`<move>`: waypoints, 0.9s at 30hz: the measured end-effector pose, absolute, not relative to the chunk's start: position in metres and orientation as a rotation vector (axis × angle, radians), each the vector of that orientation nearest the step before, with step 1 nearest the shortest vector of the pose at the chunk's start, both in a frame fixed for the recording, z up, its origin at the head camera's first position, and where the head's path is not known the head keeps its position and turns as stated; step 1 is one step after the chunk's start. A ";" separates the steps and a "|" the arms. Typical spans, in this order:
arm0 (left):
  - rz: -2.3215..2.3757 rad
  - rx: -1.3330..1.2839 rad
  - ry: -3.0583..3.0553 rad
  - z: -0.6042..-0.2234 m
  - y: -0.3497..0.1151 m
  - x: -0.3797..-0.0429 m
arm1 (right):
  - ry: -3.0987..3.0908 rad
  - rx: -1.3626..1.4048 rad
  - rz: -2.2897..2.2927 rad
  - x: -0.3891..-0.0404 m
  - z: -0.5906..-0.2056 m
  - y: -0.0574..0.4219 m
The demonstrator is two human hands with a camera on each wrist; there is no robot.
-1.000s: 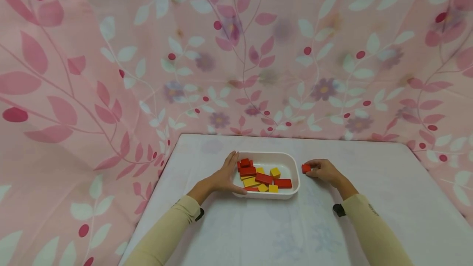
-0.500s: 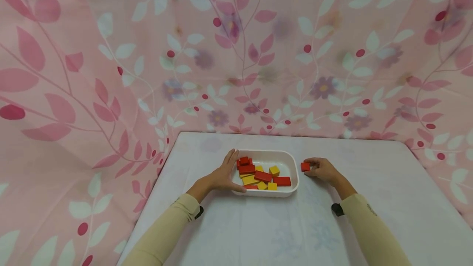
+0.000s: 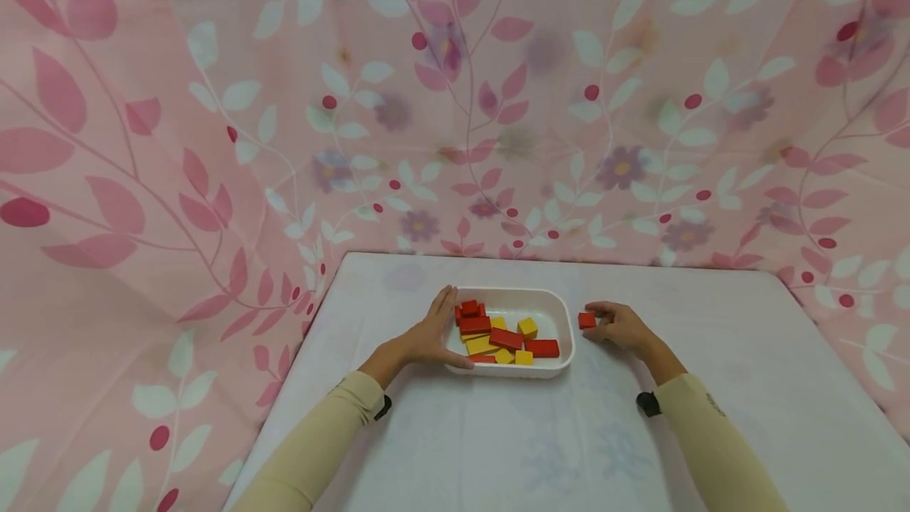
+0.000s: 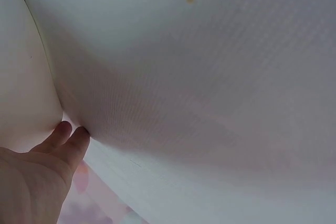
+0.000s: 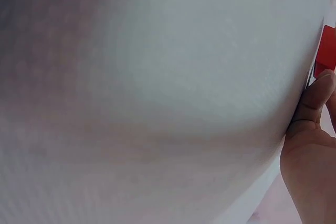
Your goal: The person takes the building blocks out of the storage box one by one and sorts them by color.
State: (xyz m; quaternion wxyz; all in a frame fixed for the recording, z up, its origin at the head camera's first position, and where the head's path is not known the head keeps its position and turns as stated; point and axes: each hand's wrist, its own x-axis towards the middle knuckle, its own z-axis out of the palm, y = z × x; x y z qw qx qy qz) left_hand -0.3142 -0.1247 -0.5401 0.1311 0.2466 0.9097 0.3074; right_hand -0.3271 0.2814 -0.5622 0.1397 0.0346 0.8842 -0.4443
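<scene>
Near the far edge of the worktop [image 3: 526,441], the right hand [image 3: 624,328] pinches a red block [image 3: 586,320] between thumb and fingers, just beside the white tray [image 3: 526,370], whose left end the left hand [image 3: 425,341] touches with thumb and fingers spread apart.

Cropped, Covered and Too Small

In the right wrist view, the right edge cuts off the red block [image 5: 325,51] and part of the right hand [image 5: 311,153]. The left wrist view crops the tray [image 4: 26,66] and the left hand [image 4: 44,177]. From the head, stacked blocks [image 3: 506,339] partly hide one another, and a sleeve mark [image 3: 713,403] is too small to read.
</scene>
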 end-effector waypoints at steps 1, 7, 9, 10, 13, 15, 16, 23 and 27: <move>0.894 0.719 2.640 -0.540 -0.125 -0.314 | 2.555 0.095 -1.280 -0.327 -0.562 0.281; 0.891 0.712 2.636 -0.539 -0.126 -0.312 | 2.532 0.093 -1.298 -0.326 -0.561 0.280; 0.889 0.713 2.638 -0.538 -0.126 -0.312 | 2.520 0.096 -1.310 -0.326 -0.560 0.281; 0.885 0.716 2.641 -0.538 -0.126 -0.312 | 2.518 0.077 -1.313 -0.326 -0.560 0.282; 0.878 0.735 2.647 -0.537 -0.125 -0.313 | 2.500 0.088 -1.356 -0.327 -0.560 0.285; 0.876 0.733 2.641 -0.537 -0.125 -0.313 | 2.488 0.082 -1.380 -0.327 -0.559 0.286; 0.868 0.731 2.643 -0.536 -0.125 -0.313 | 2.486 0.071 -1.384 -0.326 -0.559 0.286; 0.866 0.723 2.649 -0.536 -0.124 -0.314 | 2.483 0.076 -1.330 -0.327 -0.554 0.288; 0.858 0.734 2.653 -0.537 -0.123 -0.314 | 2.473 0.067 -1.331 -0.324 -0.546 0.294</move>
